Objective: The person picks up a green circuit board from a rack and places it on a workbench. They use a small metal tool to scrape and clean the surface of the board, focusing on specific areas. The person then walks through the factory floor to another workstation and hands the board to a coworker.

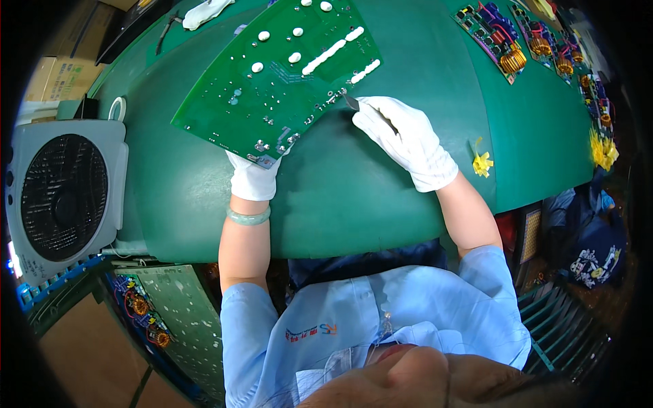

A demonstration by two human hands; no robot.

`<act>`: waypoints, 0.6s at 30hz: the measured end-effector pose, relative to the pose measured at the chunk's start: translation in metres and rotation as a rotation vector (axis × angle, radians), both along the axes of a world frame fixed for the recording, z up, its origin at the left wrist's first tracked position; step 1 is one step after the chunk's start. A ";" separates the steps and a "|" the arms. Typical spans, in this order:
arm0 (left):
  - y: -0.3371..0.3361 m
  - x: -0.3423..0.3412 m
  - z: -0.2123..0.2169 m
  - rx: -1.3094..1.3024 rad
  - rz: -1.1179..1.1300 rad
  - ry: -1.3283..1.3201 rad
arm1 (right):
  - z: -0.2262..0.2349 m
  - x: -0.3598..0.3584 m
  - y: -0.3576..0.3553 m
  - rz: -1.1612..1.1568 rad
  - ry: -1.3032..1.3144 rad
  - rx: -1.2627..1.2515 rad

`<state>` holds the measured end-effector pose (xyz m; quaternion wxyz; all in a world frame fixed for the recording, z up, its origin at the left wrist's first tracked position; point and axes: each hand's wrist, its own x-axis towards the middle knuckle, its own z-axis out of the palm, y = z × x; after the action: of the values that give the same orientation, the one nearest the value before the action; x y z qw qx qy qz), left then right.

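Observation:
A large green circuit board (224, 95), solder side up, is held tilted above the table. White blobs and strips of sealant dot its far part. My left hand (255, 177), in a white glove, grips the board's near corner from below; most of its fingers are hidden under the board. My right hand (401, 139), also gloved in white, is closed on a slim dark tool that looks like tweezers (351, 102). The tool's tip is at the board's right edge, beside a row of solder joints; I cannot tell if it touches.
The table (340, 211) has a green mat. A grey fan (64, 197) stands at the left. Several assembled boards with copper coils (511, 61) lie at the far right. A yellow tassel-like piece (482, 163) lies right of my right hand. A white glove (204, 13) rests far left.

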<state>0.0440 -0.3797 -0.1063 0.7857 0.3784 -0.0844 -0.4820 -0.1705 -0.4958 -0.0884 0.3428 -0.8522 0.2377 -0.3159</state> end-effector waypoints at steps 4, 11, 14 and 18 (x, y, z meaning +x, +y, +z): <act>0.004 0.001 -0.004 -0.008 -0.025 -0.052 | -0.004 0.001 -0.002 0.016 -0.006 -0.056; 0.008 0.003 -0.005 -0.021 -0.043 -0.059 | -0.003 0.001 0.000 -0.017 0.019 0.093; 0.004 -0.002 0.004 -0.014 -0.025 -0.010 | -0.009 0.003 0.000 -0.054 0.014 0.210; -0.005 -0.001 0.005 0.095 0.024 0.051 | -0.006 0.007 0.003 -0.108 0.020 0.498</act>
<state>0.0432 -0.3849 -0.1012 0.7745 0.4039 -0.0365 -0.4854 -0.1633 -0.4929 -0.0940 0.5224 -0.7306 0.3565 -0.2572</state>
